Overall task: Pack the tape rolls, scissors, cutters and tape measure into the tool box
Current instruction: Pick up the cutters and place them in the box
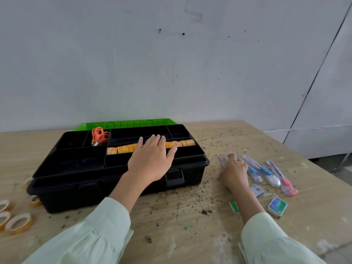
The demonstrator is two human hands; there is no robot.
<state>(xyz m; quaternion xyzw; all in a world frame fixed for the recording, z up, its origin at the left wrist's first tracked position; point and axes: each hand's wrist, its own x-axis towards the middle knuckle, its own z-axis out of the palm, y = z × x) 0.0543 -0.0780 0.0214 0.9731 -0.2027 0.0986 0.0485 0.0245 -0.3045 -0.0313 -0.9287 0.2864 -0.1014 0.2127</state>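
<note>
Plainly risked a snag: curled right hand point(235, 172) fingers around one plastic-wrapped cutter point(224, 159) on the table point(181, 216), close among other wrapped cutters point(266, 170) that could drag along. Rested left hand point(150, 161) flat, fingers spread, on the tool box point(76, 197) tray over the yellow packet row point(122, 149), possibly blocking that slot; had tape rolls point(19, 223) unpacked beside the box's left end

A stained wooden table point(181, 216) is seen; an open black tool box point(66, 197) is set on its left half; tape rolls point(19, 230) are laid by the near left edge; wrapped cutters point(280, 178) and small boxes point(277, 206) are scattered at the right.
</note>
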